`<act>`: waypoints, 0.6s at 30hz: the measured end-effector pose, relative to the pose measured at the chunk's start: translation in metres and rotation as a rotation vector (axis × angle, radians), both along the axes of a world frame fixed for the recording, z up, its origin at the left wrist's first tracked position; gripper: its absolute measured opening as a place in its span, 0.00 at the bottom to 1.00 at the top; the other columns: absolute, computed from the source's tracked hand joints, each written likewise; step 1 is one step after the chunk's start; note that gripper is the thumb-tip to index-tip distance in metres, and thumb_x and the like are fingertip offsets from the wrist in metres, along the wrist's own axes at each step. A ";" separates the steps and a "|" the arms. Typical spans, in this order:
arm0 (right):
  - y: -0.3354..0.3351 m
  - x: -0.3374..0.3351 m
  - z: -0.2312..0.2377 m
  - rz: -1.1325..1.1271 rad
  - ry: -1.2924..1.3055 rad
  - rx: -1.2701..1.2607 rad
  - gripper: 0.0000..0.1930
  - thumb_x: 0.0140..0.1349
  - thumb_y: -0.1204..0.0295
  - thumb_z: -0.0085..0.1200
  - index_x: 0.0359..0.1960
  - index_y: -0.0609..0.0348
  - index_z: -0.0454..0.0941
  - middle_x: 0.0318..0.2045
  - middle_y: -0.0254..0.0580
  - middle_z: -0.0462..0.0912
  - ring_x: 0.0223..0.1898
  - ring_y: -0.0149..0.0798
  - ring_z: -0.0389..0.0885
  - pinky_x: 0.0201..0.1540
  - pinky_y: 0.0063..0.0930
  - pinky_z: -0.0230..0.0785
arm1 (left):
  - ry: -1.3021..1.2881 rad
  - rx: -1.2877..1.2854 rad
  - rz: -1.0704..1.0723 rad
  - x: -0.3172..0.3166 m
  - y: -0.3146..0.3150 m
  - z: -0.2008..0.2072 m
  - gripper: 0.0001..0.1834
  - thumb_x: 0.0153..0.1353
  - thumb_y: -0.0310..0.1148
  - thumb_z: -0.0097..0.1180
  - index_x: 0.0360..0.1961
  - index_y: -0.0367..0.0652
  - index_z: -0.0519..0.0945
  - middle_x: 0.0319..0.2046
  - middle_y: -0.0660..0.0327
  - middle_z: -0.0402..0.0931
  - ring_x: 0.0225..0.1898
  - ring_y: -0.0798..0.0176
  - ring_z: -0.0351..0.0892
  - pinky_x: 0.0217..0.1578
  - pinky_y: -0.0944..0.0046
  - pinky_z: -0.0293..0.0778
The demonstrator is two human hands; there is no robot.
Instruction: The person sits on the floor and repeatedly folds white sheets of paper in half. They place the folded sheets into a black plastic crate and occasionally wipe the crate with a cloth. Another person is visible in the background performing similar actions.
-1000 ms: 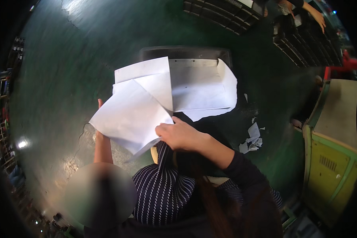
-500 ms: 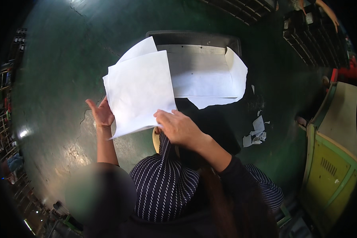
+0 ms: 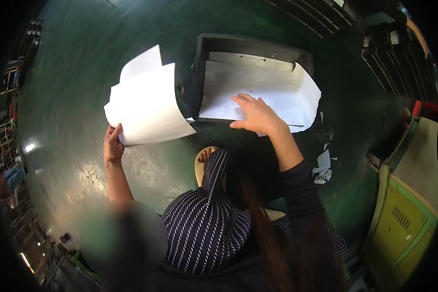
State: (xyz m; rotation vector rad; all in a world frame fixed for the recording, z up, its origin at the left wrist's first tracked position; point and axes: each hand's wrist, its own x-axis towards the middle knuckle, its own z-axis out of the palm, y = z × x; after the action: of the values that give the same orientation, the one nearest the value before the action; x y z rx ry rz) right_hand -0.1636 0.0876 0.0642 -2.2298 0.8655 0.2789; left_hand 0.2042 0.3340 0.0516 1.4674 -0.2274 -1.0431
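Observation:
My left hand (image 3: 113,142) is closed on the lower left edge of several white paper sheets (image 3: 143,104), thumb on top. The sheets fan apart at the top and curl at their lower right corner, left of a black crate (image 3: 197,80). White sheets (image 3: 219,90) line the crate, one bent up over its right side. My right hand (image 3: 259,116) reaches over the crate's near edge with the fingers spread, above or on the paper inside; whether it touches cannot be told. It holds nothing.
Torn paper scraps (image 3: 323,168) lie on the green floor right of the crate. A green and yellow cabinet-like thing (image 3: 404,214) stands at the right. Stacked black crates (image 3: 399,63) are at the far right, with another person's arm (image 3: 417,36) beside them. My sandalled foot (image 3: 205,158) is near the crate.
My left hand has taken hold of the sheets, which have moved left off the crate. My right hand has let go of them and moved right, over the crate, with fingers spread.

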 end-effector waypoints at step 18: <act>-0.053 -0.052 0.024 -0.008 -0.134 0.134 0.23 0.48 0.71 0.49 0.50 0.61 0.72 0.52 0.46 0.72 0.54 0.47 0.69 0.58 0.33 0.59 | 0.351 -0.565 -0.082 -0.008 0.009 0.018 0.18 0.55 0.25 0.54 0.46 0.35 0.65 0.34 0.62 0.59 0.29 0.68 0.65 0.26 0.70 0.70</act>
State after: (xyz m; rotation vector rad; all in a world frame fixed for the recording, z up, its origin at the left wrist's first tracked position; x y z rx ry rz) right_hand -0.2159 0.0345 0.0883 -2.0942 0.7616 0.1758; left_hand 0.1961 0.3428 0.0696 0.7600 -0.3018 -1.1659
